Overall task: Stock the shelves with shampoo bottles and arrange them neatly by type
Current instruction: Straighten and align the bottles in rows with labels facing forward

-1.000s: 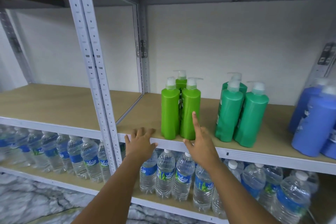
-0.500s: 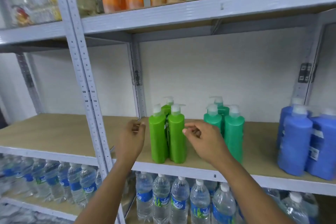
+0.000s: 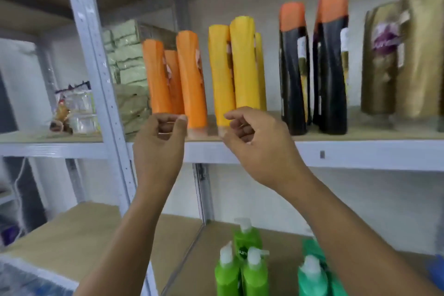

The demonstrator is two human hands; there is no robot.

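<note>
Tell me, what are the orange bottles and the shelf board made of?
The orange bottles look like smooth plastic: one even colour with a soft sheen, though the picture is blurry. The shelf board looks like pale, dull wood or pressed board, sitting on a grey painted metal frame with punched holes.

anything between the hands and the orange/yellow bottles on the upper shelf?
Nothing visible. The left hand is raised just in front of the orange bottles and the right hand in front of the yellow bottles, both empty with loosely curled fingers.
</note>
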